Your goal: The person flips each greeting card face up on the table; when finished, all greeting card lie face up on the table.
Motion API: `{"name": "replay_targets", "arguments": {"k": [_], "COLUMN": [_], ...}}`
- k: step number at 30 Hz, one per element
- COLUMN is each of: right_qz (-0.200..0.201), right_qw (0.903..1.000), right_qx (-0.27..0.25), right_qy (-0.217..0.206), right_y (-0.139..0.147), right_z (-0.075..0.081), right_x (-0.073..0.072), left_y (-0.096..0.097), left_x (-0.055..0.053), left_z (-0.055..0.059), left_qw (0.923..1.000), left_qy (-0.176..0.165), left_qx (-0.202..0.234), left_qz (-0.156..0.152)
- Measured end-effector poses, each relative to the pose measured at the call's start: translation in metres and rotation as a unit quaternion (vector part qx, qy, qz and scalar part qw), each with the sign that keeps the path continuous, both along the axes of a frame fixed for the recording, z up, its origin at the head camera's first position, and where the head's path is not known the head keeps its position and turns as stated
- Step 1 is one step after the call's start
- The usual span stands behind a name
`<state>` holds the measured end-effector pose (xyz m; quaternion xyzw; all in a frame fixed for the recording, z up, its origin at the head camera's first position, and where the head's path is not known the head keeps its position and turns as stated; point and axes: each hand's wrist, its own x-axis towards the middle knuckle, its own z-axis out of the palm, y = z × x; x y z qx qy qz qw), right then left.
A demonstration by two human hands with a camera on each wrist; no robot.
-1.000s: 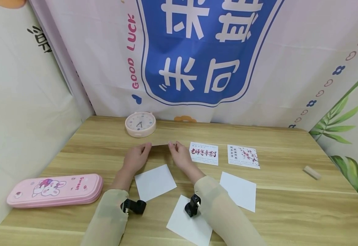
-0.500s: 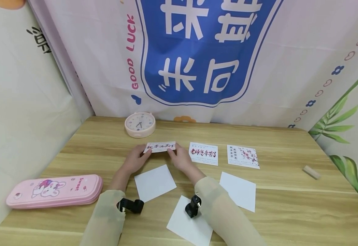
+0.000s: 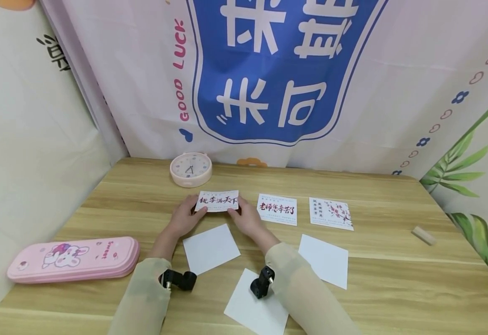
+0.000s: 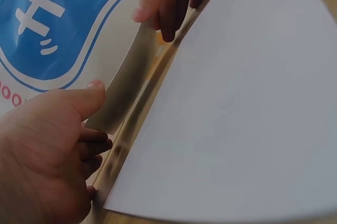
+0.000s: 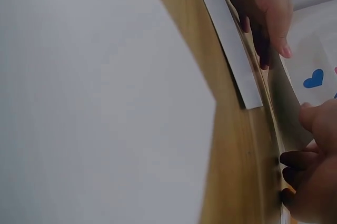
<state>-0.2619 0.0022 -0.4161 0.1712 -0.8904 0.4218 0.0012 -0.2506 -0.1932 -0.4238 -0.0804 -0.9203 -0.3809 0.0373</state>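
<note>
A white card printed with dark red Chinese characters is held between both hands, its printed face turned to the head camera. The left hand pinches its left end, thumb on the near corner. At the opposite end, the right hand grips it the same way. Seen from the left wrist, the card stands tilted above the wood, fingers behind it. Right of the hands lie a card with red lettering and another with a blossom branch. Just in front of the hands is a blank white card.
Two more blank cards, one near the front and one to the right, lie around the right sleeve. A pink pencil case is at the left, a pink clock at the back. A small wooden block lies far right.
The held card was seen almost edge-on a second ago. It has tipped toward the head camera, so its printed face now shows fully. Both hands keep nearly the same place.
</note>
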Motion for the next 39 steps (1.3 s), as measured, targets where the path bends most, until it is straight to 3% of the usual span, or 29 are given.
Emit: {"name": "replay_targets", "arguments": {"k": [7, 17, 27, 33, 39], "right_qz": [0.005, -0.005, -0.007, -0.023, -0.029], "right_qw": [0.9999, 0.9999, 0.9926, 0.9882, 0.9878], "right_qx": [0.008, -0.004, 0.074, 0.121, 0.125], "right_qy": [-0.011, -0.012, 0.096, 0.091, 0.089], "right_y": [0.002, 0.002, 0.002, 0.000, -0.002], "right_z": [-0.002, -0.005, -0.014, -0.016, -0.016], "right_x": [0.000, 0.001, 0.000, 0.002, 0.002], "left_y": [-0.002, -0.002, -0.002, 0.000, 0.001], "left_x": [-0.001, -0.002, -0.002, -0.002, -0.001], "left_z": [-0.001, -0.002, -0.004, -0.005, -0.005], "left_qw": [0.9998, 0.9999, 0.9987, 0.9955, 0.9951], "left_qy": [-0.001, -0.011, -0.021, -0.015, -0.020], "left_qx": [0.021, 0.002, -0.045, -0.091, -0.094], "left_qz": [-0.001, 0.004, 0.012, 0.022, 0.024]}}
